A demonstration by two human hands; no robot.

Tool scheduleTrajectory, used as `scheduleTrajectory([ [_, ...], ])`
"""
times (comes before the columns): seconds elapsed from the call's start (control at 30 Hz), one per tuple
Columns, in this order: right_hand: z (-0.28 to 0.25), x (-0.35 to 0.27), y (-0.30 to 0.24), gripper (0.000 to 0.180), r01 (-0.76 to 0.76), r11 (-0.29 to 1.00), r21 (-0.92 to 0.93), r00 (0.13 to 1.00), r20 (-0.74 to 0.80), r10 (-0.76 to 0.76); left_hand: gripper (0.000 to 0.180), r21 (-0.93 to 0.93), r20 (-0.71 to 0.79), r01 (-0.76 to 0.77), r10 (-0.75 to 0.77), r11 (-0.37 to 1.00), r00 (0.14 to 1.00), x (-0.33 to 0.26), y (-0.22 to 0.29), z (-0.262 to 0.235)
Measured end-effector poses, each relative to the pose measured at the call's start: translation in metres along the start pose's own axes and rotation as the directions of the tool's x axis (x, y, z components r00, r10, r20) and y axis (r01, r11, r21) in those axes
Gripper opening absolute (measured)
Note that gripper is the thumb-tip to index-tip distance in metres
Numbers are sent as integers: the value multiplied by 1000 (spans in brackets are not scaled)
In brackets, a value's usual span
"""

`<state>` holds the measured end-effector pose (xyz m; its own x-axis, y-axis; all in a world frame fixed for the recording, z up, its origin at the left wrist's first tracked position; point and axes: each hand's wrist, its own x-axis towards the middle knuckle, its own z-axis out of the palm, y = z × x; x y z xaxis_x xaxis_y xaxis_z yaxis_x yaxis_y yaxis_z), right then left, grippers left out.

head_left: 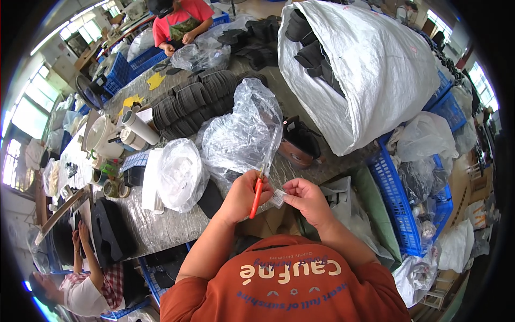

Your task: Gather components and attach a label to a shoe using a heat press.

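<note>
My left hand point(242, 197) is closed around red-handled scissors point(257, 197), whose metal blades point away from me. Between my two hands is a small whitish label point(278, 198) with print on it. My right hand point(308, 199) pinches its right side between thumb and fingers. The left fingertips come close to its other side; whether they touch it I cannot tell. Just beyond the blades, a crumpled clear plastic bag point(241, 131) lies on the table. A brown and black shoe-like item point(300, 142) sits to its right.
Stacked black pads point(193, 102) cover the middle of the table point(179, 231). A large white woven sack point(370, 70) with black pieces stands far right. A blue crate point(399, 198) is at my right. One person point(182, 27) works across the table, another point(86, 290) at lower left.
</note>
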<state>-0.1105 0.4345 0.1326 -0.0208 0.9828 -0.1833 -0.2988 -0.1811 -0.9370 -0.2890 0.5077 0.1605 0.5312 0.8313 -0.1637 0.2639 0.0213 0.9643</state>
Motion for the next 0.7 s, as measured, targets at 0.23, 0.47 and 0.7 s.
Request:
scheduleTrajectory([
  [0.23,-16,1,2,9,-143,986,82,990,22,142,17,-246,-198,151,-202,957,959,-3,10,-2],
  [0.47,-21,-1,-1,5,-142,925,352,988,-8,154,22,122,-318,186,-139,975,938,-36,-34,-43],
  [0.7,-25,1,-1,5,-120,944,309,986,-70,149,22,396,-126,197,-160,897,979,-58,-46,-46],
])
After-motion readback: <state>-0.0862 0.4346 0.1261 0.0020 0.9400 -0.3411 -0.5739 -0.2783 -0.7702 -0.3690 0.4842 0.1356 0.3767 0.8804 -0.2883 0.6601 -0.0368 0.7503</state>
